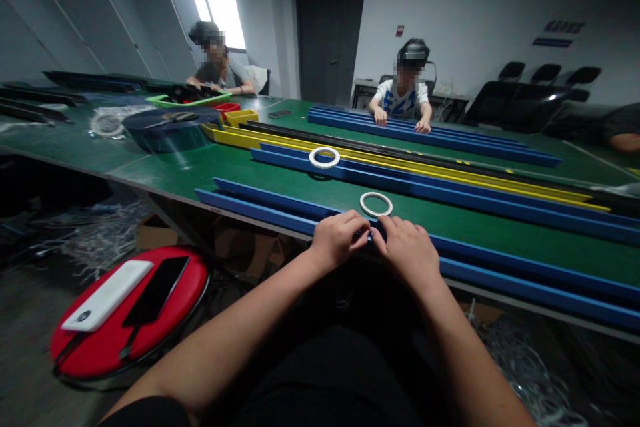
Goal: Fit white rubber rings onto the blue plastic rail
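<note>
Blue channel rail (525, 291) lies along the near edge of the counter (165, 170), work judged under way where your left hand (339, 239) and right hand (413, 252) converge, fingertips drawn in, grip undeterminable, finished and remaining stretches indistinguishable.

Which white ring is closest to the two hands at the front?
The white ring on the green tabletop, just beyond the right hand. The other ring is farther back, atop a blue channel.
</note>
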A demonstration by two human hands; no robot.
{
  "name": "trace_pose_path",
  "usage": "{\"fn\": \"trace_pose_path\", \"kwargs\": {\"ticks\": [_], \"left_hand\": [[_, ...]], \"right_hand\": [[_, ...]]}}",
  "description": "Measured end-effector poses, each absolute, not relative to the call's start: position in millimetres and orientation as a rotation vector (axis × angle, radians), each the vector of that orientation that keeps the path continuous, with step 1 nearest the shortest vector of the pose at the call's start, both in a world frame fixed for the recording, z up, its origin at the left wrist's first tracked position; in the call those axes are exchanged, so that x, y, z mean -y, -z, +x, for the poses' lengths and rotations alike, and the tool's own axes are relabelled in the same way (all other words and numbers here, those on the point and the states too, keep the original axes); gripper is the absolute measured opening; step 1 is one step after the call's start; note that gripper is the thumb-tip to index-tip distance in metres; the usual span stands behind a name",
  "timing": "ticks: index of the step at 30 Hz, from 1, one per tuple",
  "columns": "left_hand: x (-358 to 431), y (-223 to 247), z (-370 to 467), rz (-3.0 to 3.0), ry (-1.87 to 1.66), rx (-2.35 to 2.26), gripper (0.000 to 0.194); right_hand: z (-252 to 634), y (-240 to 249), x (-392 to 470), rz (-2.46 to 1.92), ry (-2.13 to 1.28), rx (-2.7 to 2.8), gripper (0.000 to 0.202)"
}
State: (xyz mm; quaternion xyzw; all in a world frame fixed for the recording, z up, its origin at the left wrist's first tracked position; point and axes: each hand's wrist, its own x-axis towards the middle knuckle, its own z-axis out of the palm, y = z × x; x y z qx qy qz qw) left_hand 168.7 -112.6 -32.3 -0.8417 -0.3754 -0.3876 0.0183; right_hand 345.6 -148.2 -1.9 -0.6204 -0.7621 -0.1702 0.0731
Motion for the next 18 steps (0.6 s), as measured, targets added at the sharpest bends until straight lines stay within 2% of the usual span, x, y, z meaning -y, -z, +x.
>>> {"fn": "trace_pose_path", "kwargs": {"ticks": [18], "left_hand": [[112.8,31.6,168.1,-2.617,1.125,1.173,0.017]], "right_hand": [[346.3,1.1,149.5,-1.860,0.519,2.273,0.043]]}}
